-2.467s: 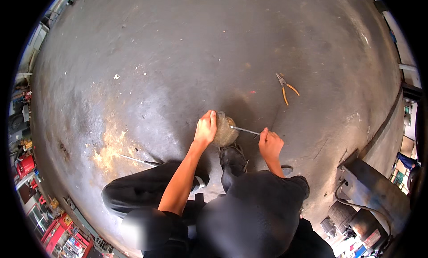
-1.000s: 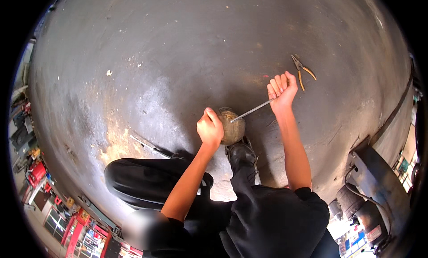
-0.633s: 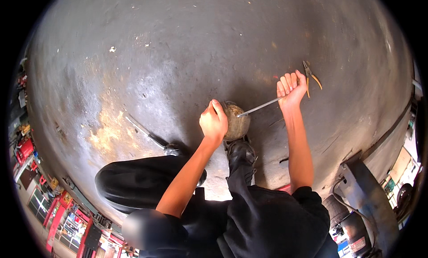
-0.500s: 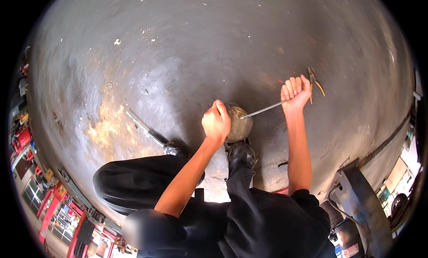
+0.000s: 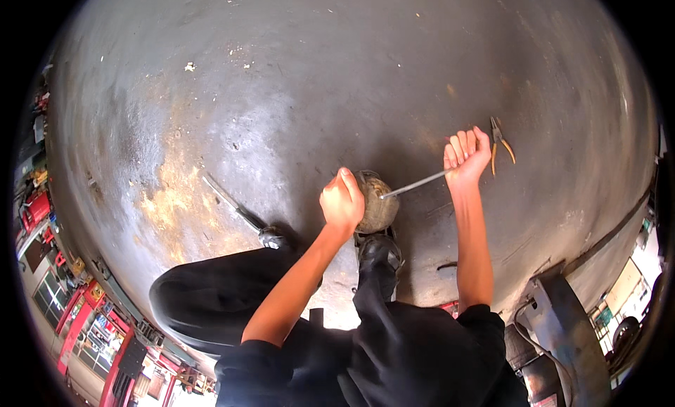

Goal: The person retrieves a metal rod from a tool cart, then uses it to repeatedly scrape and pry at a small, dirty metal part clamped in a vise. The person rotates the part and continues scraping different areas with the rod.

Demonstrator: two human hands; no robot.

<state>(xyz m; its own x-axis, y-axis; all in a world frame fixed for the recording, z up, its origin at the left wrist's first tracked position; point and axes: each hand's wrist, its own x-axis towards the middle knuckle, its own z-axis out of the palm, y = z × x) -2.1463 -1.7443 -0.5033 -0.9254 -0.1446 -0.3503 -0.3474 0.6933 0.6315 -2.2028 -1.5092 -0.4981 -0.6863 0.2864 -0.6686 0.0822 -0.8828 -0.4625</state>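
A round, worn, brownish metal part (image 5: 380, 211) stands on the floor in front of my shoe (image 5: 380, 254). At its left edge my left hand (image 5: 342, 202) is closed in a fist, thumb uppermost; what lies inside the fingers is hidden. My right hand (image 5: 467, 158), off to the right, is wrapped round one end of a thin grey metal rod (image 5: 416, 185). The rod slants down leftward, and its far end meets the face of the round part. Just beyond my right hand lie pliers with orange-yellow handles (image 5: 501, 145).
Another long metal bar (image 5: 228, 199) lies on the grey floor (image 5: 337, 69) by my other shoe (image 5: 272, 236). A small dark curved piece (image 5: 446, 266) is near my right forearm. Lower right stands a grey metal post (image 5: 568, 330); red equipment (image 5: 88, 305) lines the left side.
The whole view has shifted a little, so everything sits slightly lower. Both hands, the rod and the round part keep nearly the same arrangement.
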